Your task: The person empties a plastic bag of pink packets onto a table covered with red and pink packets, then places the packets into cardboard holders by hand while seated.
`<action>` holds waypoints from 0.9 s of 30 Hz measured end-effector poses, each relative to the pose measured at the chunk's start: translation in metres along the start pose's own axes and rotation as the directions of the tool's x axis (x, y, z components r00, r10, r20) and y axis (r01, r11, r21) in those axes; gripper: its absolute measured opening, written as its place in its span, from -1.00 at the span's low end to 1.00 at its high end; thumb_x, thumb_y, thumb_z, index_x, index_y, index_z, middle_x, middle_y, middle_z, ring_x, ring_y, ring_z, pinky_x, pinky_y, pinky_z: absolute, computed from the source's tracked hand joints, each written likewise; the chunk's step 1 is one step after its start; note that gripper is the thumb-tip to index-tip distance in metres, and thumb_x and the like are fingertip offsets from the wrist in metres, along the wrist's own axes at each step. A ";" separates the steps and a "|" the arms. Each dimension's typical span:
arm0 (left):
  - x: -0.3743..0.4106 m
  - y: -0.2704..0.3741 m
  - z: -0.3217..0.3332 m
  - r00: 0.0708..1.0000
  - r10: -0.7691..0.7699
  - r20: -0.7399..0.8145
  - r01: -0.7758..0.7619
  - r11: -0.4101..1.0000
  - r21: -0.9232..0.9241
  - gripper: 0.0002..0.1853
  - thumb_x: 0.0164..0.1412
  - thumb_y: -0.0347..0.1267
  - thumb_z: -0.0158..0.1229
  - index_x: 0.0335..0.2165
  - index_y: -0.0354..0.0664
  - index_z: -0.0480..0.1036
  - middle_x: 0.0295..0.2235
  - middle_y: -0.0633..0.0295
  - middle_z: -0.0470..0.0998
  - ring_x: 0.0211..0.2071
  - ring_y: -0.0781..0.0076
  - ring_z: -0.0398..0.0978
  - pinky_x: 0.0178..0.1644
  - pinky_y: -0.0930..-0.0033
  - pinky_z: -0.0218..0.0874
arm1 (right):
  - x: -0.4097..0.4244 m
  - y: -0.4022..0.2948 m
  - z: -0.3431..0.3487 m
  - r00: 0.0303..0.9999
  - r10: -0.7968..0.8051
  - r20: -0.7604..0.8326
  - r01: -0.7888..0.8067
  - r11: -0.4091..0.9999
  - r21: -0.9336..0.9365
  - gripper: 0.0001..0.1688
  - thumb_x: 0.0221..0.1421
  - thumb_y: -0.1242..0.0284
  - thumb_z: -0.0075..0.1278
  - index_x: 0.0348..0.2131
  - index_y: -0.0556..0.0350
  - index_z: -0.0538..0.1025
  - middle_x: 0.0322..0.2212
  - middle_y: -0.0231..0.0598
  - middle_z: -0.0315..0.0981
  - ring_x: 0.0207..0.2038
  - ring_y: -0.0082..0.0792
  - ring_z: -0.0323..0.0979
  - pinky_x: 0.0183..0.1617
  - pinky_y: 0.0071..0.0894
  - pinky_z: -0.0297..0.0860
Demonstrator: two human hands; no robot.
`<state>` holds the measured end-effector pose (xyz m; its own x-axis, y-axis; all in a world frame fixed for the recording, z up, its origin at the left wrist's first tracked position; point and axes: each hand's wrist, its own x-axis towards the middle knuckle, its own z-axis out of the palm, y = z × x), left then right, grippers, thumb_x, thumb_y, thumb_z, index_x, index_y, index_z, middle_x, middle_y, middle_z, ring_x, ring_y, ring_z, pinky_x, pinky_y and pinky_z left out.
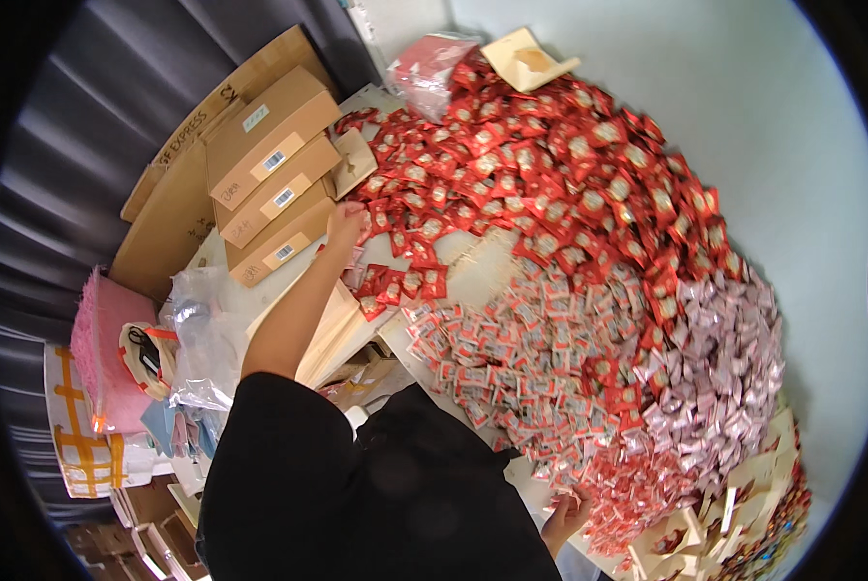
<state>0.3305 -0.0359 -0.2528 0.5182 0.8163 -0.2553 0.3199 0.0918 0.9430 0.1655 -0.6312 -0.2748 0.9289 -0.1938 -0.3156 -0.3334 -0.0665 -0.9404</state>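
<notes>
My left hand [346, 221] is at the left end of the table, beside a stack of flat cardboard boxes [277, 240] and the edge of a heap of shiny red packets [506, 160]. Some reddish wrapping shows at its fingertips; whether it is gripped is unclear. Under that forearm lies a stack of pale card sheets [332, 327]. At the lower right, my right hand [568, 514] has its fingers bent at the edge of a pile of small red-and-clear packets [637, 494]. I cannot tell if it holds one. Red-and-white sachets [528, 348] spread between the two hands.
Silvery-pink packets [724, 363] are heaped along the wall. Folded cream card inserts [673, 541] lie at lower right. A clear plastic bag [205, 334] and a pink bin [118, 348] stand left. Large cardboard sheets [161, 210] lean by the dark curtain [114, 109].
</notes>
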 end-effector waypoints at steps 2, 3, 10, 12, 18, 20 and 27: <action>0.044 0.015 -0.008 0.969 0.244 -0.035 -0.215 0.907 0.362 -0.83 0.01 -0.41 -0.01 -0.34 -0.15 0.39 -0.45 0.20 0.47 -0.42 0.33 0.44 -0.33 0.35 0.28 | 0.017 -0.008 0.019 0.994 -0.090 0.065 0.101 0.976 -0.193 -0.80 -0.02 0.64 -0.17 -0.29 0.22 0.30 -0.46 -0.34 0.31 -0.55 -0.60 0.30 -0.45 -0.69 0.24; 0.064 0.024 -0.002 0.931 0.364 0.017 -0.313 0.773 0.551 -0.82 -0.02 -0.40 -0.03 -0.37 -0.17 0.41 -0.44 0.14 0.50 -0.40 0.23 0.46 -0.29 0.33 0.27 | 0.023 -0.013 0.031 0.988 -0.133 0.083 0.151 0.946 -0.285 -0.81 -0.01 0.64 -0.17 -0.29 0.22 0.30 -0.46 -0.34 0.31 -0.56 -0.59 0.30 -0.45 -0.69 0.24; 0.248 -0.015 -0.003 1.000 -0.002 0.009 -0.007 0.454 0.891 -0.39 -0.05 -0.13 -0.01 -0.05 -0.27 0.22 -0.11 -0.09 0.35 -0.13 -0.04 0.35 -0.08 0.11 0.16 | 0.033 -0.050 0.149 0.985 0.072 0.158 -0.047 0.986 -0.160 -0.83 -0.01 0.65 -0.18 -0.31 0.18 0.32 -0.40 -0.31 0.33 -0.52 -0.57 0.37 -0.50 -0.68 0.27; 0.256 -0.022 0.020 0.953 -0.254 -0.163 0.270 0.479 0.835 -0.27 0.00 -0.05 -0.03 0.08 -0.15 0.02 0.03 -0.07 0.18 0.00 -0.10 0.21 -0.03 0.01 0.09 | 0.024 -0.060 0.186 0.977 0.139 0.160 -0.108 0.976 -0.190 -0.86 0.01 0.64 -0.17 -0.33 0.19 0.33 -0.43 -0.30 0.36 -0.52 -0.56 0.39 -0.54 -0.67 0.28; 0.295 -0.082 -0.007 0.975 0.117 -0.187 0.075 0.621 0.780 -0.32 0.11 -0.10 -0.13 0.13 -0.06 -0.12 0.05 0.03 0.17 0.04 0.07 0.15 0.08 0.12 -0.02 | 0.022 -0.078 0.265 0.935 0.258 0.245 -0.160 0.920 -0.358 -0.91 0.02 0.60 -0.11 -0.37 0.21 0.39 -0.48 -0.32 0.39 -0.50 -0.62 0.35 -0.45 -0.67 0.26; 0.323 -0.109 -0.006 0.983 0.155 -0.097 -0.027 0.645 0.764 -0.29 0.09 -0.11 -0.10 0.12 -0.13 -0.14 0.05 0.01 0.16 0.05 0.13 0.16 0.09 0.19 -0.03 | 0.039 -0.065 0.288 0.939 0.144 0.312 -0.031 0.940 -0.340 -0.91 0.03 0.60 -0.11 -0.37 0.21 0.36 -0.51 -0.34 0.37 -0.51 -0.61 0.32 -0.45 -0.68 0.24; 0.319 -0.099 -0.004 0.993 0.035 -0.108 0.025 0.859 0.511 0.05 -0.14 -0.02 0.12 0.09 -0.45 -0.27 0.07 -0.23 0.00 0.11 0.08 0.03 0.15 0.28 -0.16 | 0.196 -0.136 0.411 0.749 -0.291 0.595 0.611 0.650 -0.452 -0.85 -0.07 0.65 -0.15 -0.38 0.22 0.37 -0.53 -0.07 0.31 -0.50 -0.13 0.32 -0.36 -0.21 0.26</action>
<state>0.4606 0.2179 -0.4266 0.4402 0.8760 -0.1972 0.6930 -0.1917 0.6950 0.4594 -0.2578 -0.2611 0.8890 0.4563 -0.0382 0.2779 -0.6039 -0.7470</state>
